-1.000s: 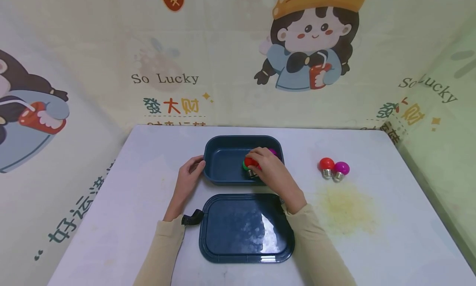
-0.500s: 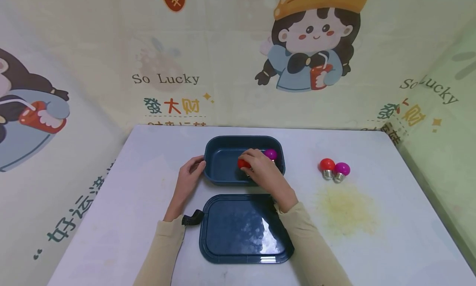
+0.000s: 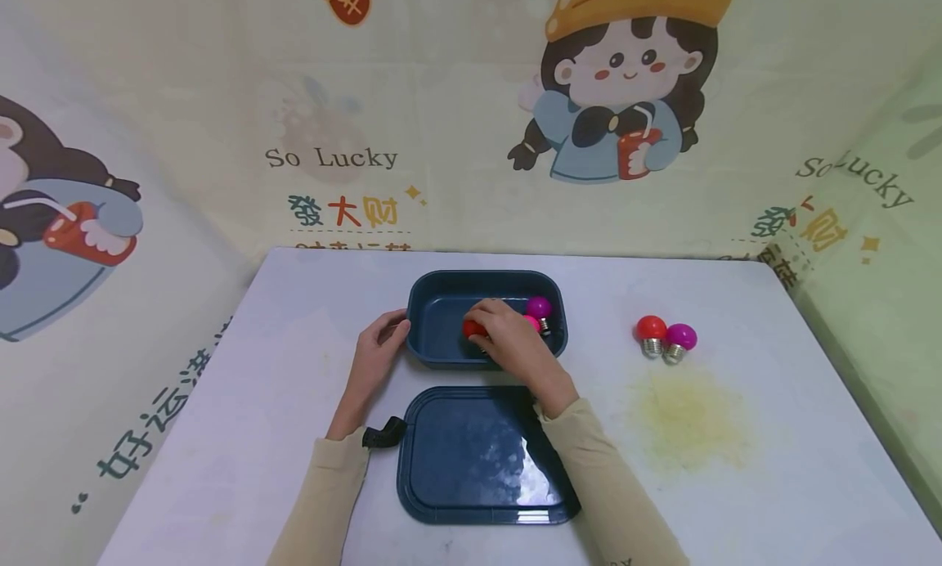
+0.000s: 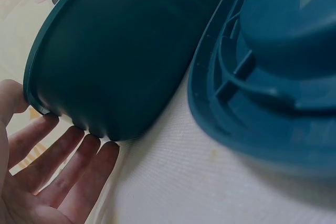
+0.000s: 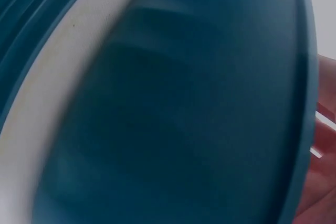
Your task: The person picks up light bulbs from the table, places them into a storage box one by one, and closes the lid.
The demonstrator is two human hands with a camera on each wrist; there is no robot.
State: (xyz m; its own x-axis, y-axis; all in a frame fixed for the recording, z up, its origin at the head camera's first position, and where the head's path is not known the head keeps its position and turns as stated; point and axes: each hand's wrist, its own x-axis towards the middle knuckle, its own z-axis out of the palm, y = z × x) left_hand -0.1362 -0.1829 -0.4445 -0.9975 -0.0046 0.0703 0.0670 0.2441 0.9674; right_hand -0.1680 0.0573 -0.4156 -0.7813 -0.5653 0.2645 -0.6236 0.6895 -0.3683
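a pale backdrop (image 3: pixel 456 100) printed with cartoon figures and lettering, "so lucky" among it, stands behind and to both sides of a white tabletop (image 3: pixel 795 402). on the tabletop a dark blue lid (image 3: pixel 478 460) lies flat nearest the person, its right edge partly covered by the right sleeve (image 3: pixel 607 484). just beyond the lid, with a narrow strip of white between them, sits an open dark blue box (image 3: pixel 443 325), upright. the left sleeve (image 3: pixel 320 492) is beige like the right one. a yellowish stain (image 3: pixel 688 423) marks the tabletop at the right. the right hand (image 3: pixel 518 345) reaches over the near wall into the box, its fingers narrowed around a red bulb; the left hand (image 3: pixel 375 353) is at the left end of the box, fingers extended and loosely spread, fingertips against the outer wall and thumb by the rim. a black strap (image 3: pixel 384 433) shows at the left wrist. the held red bulb (image 3: pixel 473 329) is inside the box's outline, near its middle; whether it touches the floor there cannot be told. at the box's right end are a purple bulb (image 3: pixel 539 307) and a pink bulb (image 3: pixel 531 321), the latter partly hidden by the right hand. well to the right of the box, a second red bulb (image 3: pixel 651 328) and a second purple bulb (image 3: pixel 682 337) lie side by side on the tabletop, metal bases toward the person.
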